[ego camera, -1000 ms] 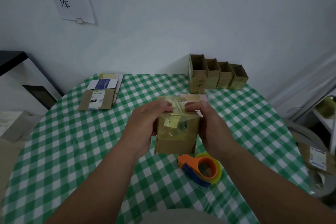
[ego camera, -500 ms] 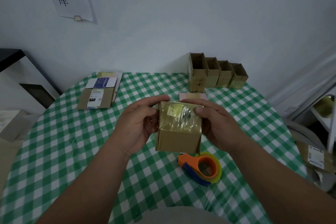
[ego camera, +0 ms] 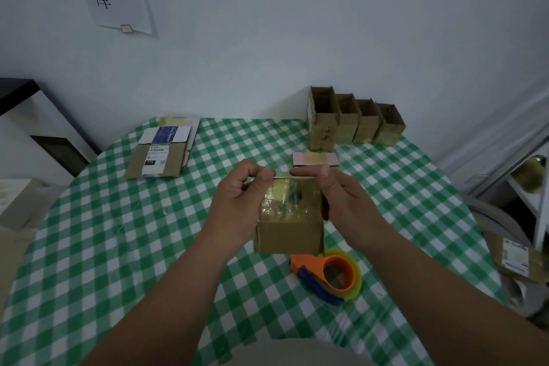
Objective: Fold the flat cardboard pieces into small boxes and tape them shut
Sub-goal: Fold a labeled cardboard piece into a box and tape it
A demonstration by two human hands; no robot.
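The tape dispenser [ego camera: 329, 276] lies on the checked table [ego camera: 118, 246] nearest to you; just behind it you hold the small box [ego camera: 289, 217] above the cloth; your left hand [ego camera: 237, 205] curls around its left side, your right hand [ego camera: 344, 202] around its right side, thumbs on the taped top edge; farther back stand four open boxes [ego camera: 353, 122], and flat cardboard pieces [ego camera: 160, 154] lie at the far left.

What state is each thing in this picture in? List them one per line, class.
Box in hand: folded, one face taped, held above the table.
Left hand: holds the box.
Right hand: holds the box.
Tape dispenser: lying on the tablecloth, untouched.
Four boxes by the wall: upright, tops open.
Flat cardboard pieces: unfolded, stacked.
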